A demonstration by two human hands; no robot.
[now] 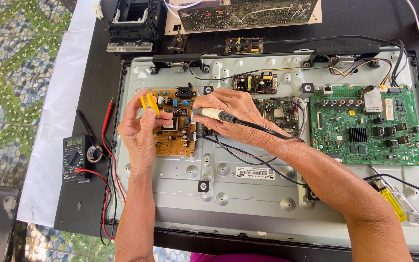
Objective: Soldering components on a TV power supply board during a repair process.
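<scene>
Pinching yellow-handled tool [150, 103] in left hand [139, 128] fingers, right hand [231, 114] fingers closed around soldering iron [217, 114]

Two bare forearms, no sleeves, no gloves; no watch, ring or bracelet on either wrist; left hand [139, 127] and right hand [231, 114] with lined, creased knuckles and raised tendons; short, unpainted nails; a strip of magenta cloth at the bottom edge, by the waist.

Bright even daylight, soft short shadows, mild glare on metal chassis [248, 194], focus sharp throughout.
</scene>
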